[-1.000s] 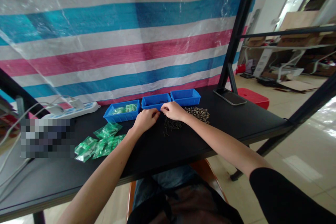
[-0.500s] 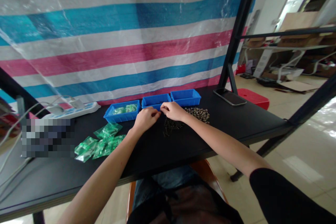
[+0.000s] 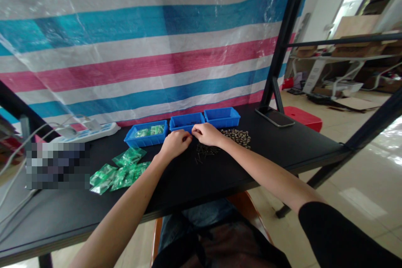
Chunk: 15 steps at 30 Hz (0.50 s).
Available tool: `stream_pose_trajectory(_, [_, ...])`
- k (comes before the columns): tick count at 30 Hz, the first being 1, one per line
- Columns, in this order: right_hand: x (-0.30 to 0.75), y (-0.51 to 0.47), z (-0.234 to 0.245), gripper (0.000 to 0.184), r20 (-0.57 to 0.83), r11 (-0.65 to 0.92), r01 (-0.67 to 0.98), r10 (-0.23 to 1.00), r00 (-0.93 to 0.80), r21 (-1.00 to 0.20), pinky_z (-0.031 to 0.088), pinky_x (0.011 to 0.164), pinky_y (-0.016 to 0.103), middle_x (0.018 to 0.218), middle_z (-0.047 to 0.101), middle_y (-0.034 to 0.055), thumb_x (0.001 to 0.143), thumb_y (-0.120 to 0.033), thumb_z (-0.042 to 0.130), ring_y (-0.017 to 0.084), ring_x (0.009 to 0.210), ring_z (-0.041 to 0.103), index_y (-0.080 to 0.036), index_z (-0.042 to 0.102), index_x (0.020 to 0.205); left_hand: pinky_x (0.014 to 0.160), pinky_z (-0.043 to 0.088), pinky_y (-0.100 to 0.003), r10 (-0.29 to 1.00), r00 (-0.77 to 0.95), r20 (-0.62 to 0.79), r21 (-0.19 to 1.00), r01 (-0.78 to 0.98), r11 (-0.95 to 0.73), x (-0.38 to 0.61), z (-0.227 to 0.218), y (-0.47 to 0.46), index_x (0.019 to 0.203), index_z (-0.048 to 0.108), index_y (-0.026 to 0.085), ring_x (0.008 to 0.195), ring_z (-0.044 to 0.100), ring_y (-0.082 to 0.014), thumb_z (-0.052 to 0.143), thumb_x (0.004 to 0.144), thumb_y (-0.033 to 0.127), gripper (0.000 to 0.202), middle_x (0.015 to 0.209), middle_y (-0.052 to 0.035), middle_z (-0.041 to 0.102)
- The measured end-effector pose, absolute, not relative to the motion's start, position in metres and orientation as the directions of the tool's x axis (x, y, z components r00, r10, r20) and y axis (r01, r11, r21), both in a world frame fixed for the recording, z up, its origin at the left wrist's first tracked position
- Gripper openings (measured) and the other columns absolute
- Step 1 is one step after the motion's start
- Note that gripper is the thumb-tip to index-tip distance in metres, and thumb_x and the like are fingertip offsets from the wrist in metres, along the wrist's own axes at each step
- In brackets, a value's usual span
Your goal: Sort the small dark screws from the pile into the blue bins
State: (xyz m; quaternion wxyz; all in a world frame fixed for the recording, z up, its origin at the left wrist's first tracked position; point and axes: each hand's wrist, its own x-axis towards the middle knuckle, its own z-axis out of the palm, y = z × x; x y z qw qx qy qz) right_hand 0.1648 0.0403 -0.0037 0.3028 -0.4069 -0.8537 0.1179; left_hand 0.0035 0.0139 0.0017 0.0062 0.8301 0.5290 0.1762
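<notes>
My left hand (image 3: pixel 176 141) and my right hand (image 3: pixel 207 133) meet almost fingertip to fingertip in front of the middle blue bin (image 3: pixel 186 120). Both have their fingers pinched together; whatever is between them is too small to make out. Dark thin screws (image 3: pixel 204 153) lie loose just below my right hand. Beside them is a heap of small shiny metal pieces (image 3: pixel 238 137), partly behind my right wrist. Dark pieces show inside the middle bin. The left blue bin (image 3: pixel 146 134) holds small green plastic packets, and the right blue bin (image 3: pixel 221 117) stands behind my right hand.
Green plastic packets (image 3: pixel 121 171) are piled on the black table (image 3: pixel 185 180) left of my left forearm. A power strip (image 3: pixel 89 133) with cables sits at the back left. A phone (image 3: pixel 274 116) lies at the right, near a black frame post (image 3: pixel 278 50). Striped sheeting hangs behind.
My hands stay at nearly the same spot, with only a slight shift of the fingers. The bins, packets and metal pieces have not moved.
</notes>
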Motion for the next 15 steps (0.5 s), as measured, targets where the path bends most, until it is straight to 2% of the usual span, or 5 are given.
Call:
stream_pose_trajectory(8, [0.1660,0.0415,0.0000,0.012,0.430,0.621,0.654,0.779,-0.455,-0.433,0.028,0.054,0.021,0.059,0.056,-0.0014,0.083,-0.017,0.051,0.010,0.053,0.047,-0.016,0.064,0.083,0.063,0.039,-0.025,0.870,0.257,0.420,0.180,0.917,-0.357,0.0069,0.0057,0.0077,0.079,0.068,0.021,0.078,0.057,-0.0165,0.042,0.085,0.039,0.033,0.087,-0.0044,0.061])
stream_pose_trajectory(15, [0.1665,0.0427,-0.0035,0.012,0.429,0.645,0.653,0.759,-0.489,-0.397,0.029,0.056,0.021,0.066,0.061,0.0009,0.080,-0.015,0.052,0.011,0.059,0.051,-0.016,0.064,0.078,0.067,0.040,-0.026,0.884,0.325,0.335,0.164,0.904,-0.395,0.0047,0.0015,0.0132,0.081,0.065,0.020,0.077,0.057,-0.0175,0.040,0.085,0.035,0.030,0.082,-0.0050,0.062])
